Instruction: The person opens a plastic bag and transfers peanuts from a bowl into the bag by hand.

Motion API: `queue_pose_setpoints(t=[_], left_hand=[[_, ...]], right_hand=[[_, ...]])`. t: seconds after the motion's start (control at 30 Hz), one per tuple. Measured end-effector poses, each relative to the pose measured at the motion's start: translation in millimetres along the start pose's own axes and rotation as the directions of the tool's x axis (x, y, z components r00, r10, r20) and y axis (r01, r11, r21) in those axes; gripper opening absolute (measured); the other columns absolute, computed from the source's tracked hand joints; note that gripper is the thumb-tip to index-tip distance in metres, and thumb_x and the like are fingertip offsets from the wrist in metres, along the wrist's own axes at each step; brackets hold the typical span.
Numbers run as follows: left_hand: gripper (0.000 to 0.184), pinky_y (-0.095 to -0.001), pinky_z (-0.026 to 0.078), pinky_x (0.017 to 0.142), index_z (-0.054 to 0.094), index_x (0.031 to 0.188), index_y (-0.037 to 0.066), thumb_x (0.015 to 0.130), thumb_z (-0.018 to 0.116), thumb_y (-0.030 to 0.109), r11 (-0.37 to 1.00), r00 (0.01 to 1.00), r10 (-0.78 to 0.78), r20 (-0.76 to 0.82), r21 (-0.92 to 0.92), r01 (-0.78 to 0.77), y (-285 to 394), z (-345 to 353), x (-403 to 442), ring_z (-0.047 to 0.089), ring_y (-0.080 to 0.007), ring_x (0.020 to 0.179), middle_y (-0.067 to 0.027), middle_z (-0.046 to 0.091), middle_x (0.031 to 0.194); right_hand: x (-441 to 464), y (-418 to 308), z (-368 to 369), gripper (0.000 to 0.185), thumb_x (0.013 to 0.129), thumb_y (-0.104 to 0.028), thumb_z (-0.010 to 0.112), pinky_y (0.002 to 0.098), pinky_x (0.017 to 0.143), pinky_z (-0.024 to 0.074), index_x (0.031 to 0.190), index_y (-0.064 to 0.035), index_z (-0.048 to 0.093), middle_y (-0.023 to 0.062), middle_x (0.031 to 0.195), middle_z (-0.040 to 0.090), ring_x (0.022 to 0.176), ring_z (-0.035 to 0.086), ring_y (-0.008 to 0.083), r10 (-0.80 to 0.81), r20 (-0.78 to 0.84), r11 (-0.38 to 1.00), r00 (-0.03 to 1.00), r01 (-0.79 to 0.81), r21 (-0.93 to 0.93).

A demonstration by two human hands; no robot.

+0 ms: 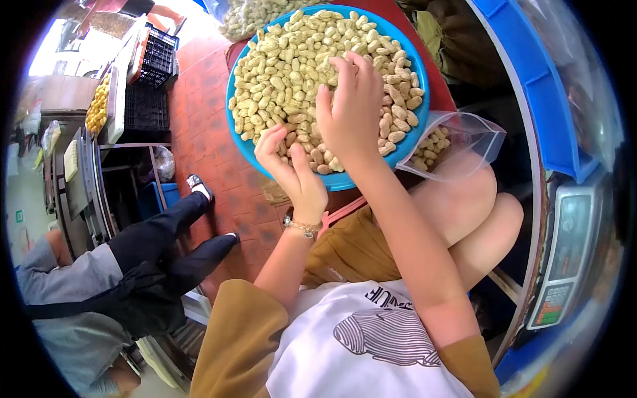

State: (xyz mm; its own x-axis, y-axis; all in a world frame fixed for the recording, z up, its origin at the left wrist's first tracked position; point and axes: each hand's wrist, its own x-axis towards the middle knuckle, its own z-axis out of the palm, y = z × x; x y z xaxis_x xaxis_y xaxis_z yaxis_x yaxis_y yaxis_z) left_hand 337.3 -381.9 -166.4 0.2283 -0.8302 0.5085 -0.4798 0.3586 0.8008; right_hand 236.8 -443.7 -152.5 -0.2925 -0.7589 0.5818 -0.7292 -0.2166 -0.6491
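Observation:
A round blue basin (421, 63) full of unshelled peanuts (292, 63) stands in front of me. Over its near left part, my left hand (295, 176) is cupped, its thumb held away from the curled fingers. A few browner peanuts show between thumb and fingers; they appear to lie in the basin. My right hand (352, 103) reaches over the middle of the heap, fingers bent and thumb apart, no peanut clearly gripped. Its fingertips are close to the peanuts; whether they touch is unclear. Beside the basin's right rim, a clear plastic bag (474, 142) holds some peanuts.
Another bag of peanuts (255, 16) sits behind the basin. At right are a blue tray (551, 86) and a scale (564, 259). A person in dark trousers (156, 225) is at left, near black crates (147, 106) on the red tiled floor (199, 113).

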Motion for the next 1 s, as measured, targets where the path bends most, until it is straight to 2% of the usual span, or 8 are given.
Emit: queue_pose_setpoints(t=[0.13,0.23,0.27,0.5,0.63,0.77,0.87,1.0], left_hand=[[0.025,-0.0413,0.029,0.109,0.046,0.111,0.002,0.099,0.046,0.024,0.988,0.981,-0.012,-0.194,-0.15,-0.018,-6.8,0.5,-9.8,0.044,-0.024,0.117,-0.0121,0.046,0.118],[0.027,-0.0418,0.032,0.103,0.044,0.112,0.003,0.1,0.046,0.028,0.987,0.974,0.007,-0.225,-0.158,-0.043,-9.5,-1.5,-11.4,0.044,-0.0247,0.111,-0.0138,0.045,0.115],[0.027,-0.0417,0.032,0.102,0.044,0.111,0.003,0.1,0.046,0.028,0.985,0.97,0.005,-0.243,-0.168,-0.048,-10.6,-0.4,-11.9,0.043,-0.0246,0.11,-0.0135,0.045,0.114],[0.022,-0.0402,0.032,0.1,0.047,0.104,0.003,0.098,0.047,0.025,0.989,0.972,-0.015,-0.234,-0.146,-0.02,-9.0,-2.6,-11.5,0.042,-0.0249,0.109,-0.0132,0.044,0.113],[0.024,-0.0409,0.029,0.106,0.048,0.111,0.002,0.098,0.046,0.023,0.999,0.987,-0.007,-0.158,0.035,0.013,-6.3,-6.1,8.9,0.044,-0.0261,0.115,-0.0139,0.048,0.117],[0.037,-0.0439,0.028,0.11,0.051,0.128,0.002,0.098,0.05,0.025,0.87,0.98,0.118,0.16,0.459,-0.179,-25.4,-15.5,67.8,0.041,-0.0331,0.13,-0.0191,0.048,0.134],[0.048,-0.0487,0.027,0.113,0.048,0.139,0.009,0.098,0.05,0.034,0.912,0.963,0.074,0.261,0.374,-0.171,-64.1,-4.0,120.9,0.037,-0.041,0.136,-0.0225,0.041,0.147],[0.06,-0.0466,0.029,0.115,0.04,0.149,0.021,0.099,0.038,0.055,0.935,0.89,-0.028,0.455,0.326,-0.137,-84.4,13.8,169.2,0.031,-0.0407,0.142,-0.024,0.03,0.154]], right_hand=[[15.6,8.5,18.8,0.033,0.081,-0.016,0.065,0.0644,0.1,0.0314,0.111,-0.0041,0.058,0.0159,0.12,0.05,0.118,0.044,0.0424,-0.098,0.076,0.973,0.992,0.112,-0.203],[22.0,4.4,37.3,0.028,0.083,-0.018,0.065,0.0658,0.104,0.0297,0.109,-0.0089,0.062,0.0136,0.119,0.052,0.119,0.045,0.0433,-0.175,0.127,0.941,0.976,0.204,-0.271],[23.5,3.1,42.1,0.031,0.086,-0.026,0.064,0.0601,0.098,0.0353,0.114,-0.0128,0.062,0.0119,0.124,0.052,0.116,0.044,0.0411,-0.191,0.165,0.901,0.968,0.24,-0.361],[27.9,2.6,61.3,0.041,0.085,-0.034,0.061,0.0556,0.093,0.0405,0.124,-0.0215,0.059,0.009,0.127,0.053,0.11,0.051,0.0353,-0.165,0.429,0.888,0.888,0.323,-0.327],[27.1,5.6,43.2,0.037,0.082,-0.031,0.062,0.052,0.092,0.0407,0.117,-0.021,0.063,0.0075,0.125,0.054,0.114,0.05,0.0358,-0.118,0.477,0.886,0.871,0.309,-0.345],[2.9,11.4,22.0,0.032,0.081,-0.031,0.062,0.0517,0.092,0.0408,0.111,-0.0185,0.063,0.0087,0.122,0.052,0.114,0.049,0.0326,-0.127,0.46,0.894,0.879,0.302,-0.331],[-9.6,9.7,5.1,0.033,0.081,-0.031,0.063,0.0499,0.09,0.0402,0.111,-0.0164,0.061,0.0077,0.122,0.052,0.114,0.047,0.031,-0.091,0.467,0.922,0.88,0.252,-0.295],[-19.9,6.7,-13.1,0.036,0.078,-0.028,0.065,0.0505,0.089,0.0395,0.112,-0.0163,0.06,0.0074,0.122,0.054,0.113,0.048,0.0304,-0.09,0.48,0.92,0.873,0.257,-0.295]])
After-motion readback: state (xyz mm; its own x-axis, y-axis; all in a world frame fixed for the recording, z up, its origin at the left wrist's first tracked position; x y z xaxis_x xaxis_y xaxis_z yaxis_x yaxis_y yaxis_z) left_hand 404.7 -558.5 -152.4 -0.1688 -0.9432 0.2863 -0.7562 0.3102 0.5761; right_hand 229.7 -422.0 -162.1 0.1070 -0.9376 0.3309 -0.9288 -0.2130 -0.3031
